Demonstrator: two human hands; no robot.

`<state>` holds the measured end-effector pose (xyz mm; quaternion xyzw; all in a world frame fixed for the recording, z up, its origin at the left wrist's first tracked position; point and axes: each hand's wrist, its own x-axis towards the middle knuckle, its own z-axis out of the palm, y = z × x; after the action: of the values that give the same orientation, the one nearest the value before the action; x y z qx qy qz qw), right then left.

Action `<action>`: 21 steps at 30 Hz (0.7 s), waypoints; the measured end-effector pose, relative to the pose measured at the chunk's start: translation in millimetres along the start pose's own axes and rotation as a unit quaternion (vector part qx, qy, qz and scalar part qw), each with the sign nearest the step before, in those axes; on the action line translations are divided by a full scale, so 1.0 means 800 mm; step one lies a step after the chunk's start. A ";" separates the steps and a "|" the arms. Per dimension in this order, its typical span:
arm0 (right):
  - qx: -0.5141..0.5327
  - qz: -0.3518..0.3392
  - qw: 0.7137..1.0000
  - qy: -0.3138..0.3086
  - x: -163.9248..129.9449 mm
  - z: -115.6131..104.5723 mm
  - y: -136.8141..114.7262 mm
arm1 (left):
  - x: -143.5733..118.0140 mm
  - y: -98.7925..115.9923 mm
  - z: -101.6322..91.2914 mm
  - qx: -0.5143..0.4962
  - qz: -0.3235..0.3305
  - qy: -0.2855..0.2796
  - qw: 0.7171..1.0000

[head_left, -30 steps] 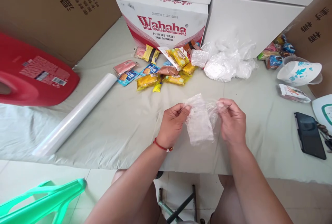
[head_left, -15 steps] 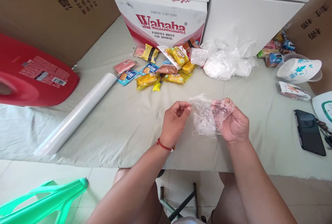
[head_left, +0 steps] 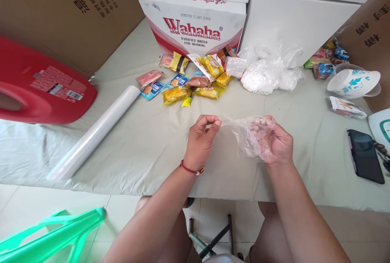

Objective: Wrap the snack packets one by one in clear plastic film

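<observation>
A thin clear plastic bag (head_left: 243, 135) is stretched between both hands above the cloth-covered table (head_left: 146, 145). My left hand (head_left: 201, 141), with a red cord bracelet on its wrist, pinches one edge of the bag. My right hand (head_left: 276, 141) lies palm up with its fingers inside or under the film, so they show through it. A pile of small snack packets (head_left: 191, 80), yellow, blue and pink, lies farther back on the table.
A roll of clear film (head_left: 94, 131) lies at the left beside a red jug (head_left: 39, 92). A Wahaha carton (head_left: 195, 21), white boxes and crumpled plastic bags (head_left: 268, 72) stand behind. A bowl (head_left: 353, 82), phone (head_left: 364, 155) and green stool (head_left: 51, 230) are nearby.
The bag hung down between both hands before; now my right hand has turned palm up into the film and my left hand pulls the edge leftward, stretching it flat.
</observation>
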<state>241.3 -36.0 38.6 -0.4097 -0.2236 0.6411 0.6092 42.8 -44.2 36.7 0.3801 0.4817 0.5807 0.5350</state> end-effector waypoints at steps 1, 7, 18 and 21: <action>0.003 -0.007 1.000 0.013 0.002 -0.002 0.000 | 0.000 0.002 -0.002 -0.012 -0.003 -0.001 1.000; -0.024 -0.038 0.998 0.050 0.009 -0.017 -0.005 | 0.000 0.020 -0.010 -0.116 -0.066 -0.021 0.991; -0.007 0.011 0.994 0.105 0.016 -0.033 -0.024 | 0.015 0.039 -0.053 -0.018 -0.142 -0.069 0.987; -0.037 -0.016 0.993 0.111 0.017 -0.038 -0.030 | 0.023 0.042 -0.072 0.040 -0.180 -0.101 0.978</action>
<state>280.7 -25.4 36.6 -0.4971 -0.1847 0.5732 0.6247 -23.6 -33.9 53.7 0.3651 0.5089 0.4136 0.6608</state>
